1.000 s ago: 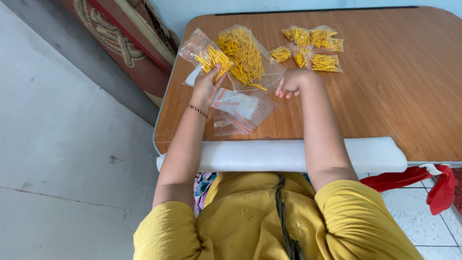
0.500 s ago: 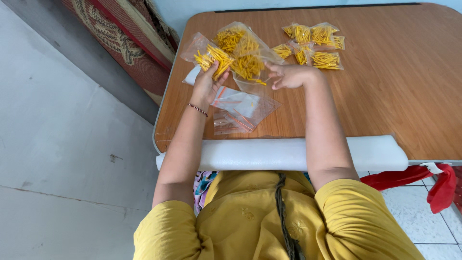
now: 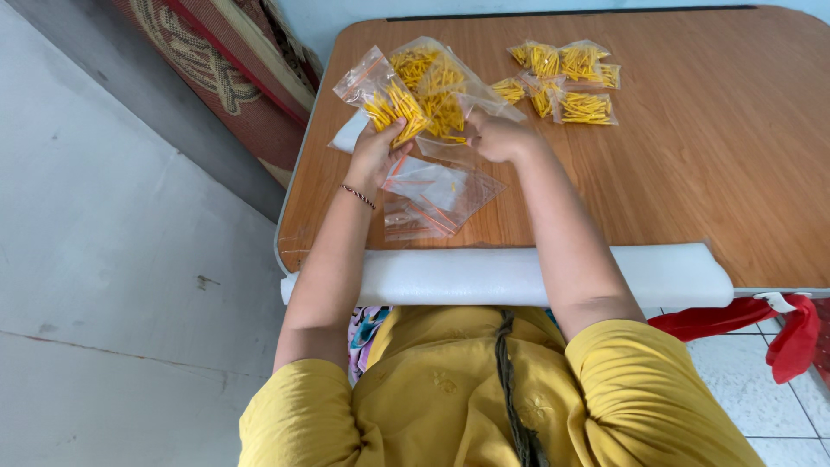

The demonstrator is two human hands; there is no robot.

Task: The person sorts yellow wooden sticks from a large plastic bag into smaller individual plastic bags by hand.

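Left hand point(image 3: 373, 154) pinches a small bag point(image 3: 386, 93) of yellow pins; right hand point(image 3: 494, 136), at three o'clock, grips the bigger bag point(image 3: 437, 82) — light, floppy, slippery plastic — best held near the top edge.

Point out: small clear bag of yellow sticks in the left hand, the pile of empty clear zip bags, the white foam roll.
Small clear plastic bag of yellow sticks point(image 3: 385, 95): head view, on its filled middle.
Pile of empty clear zip bags point(image 3: 437, 195): head view, top bag's centre.
White foam roll point(image 3: 484, 275): head view, mid-length.
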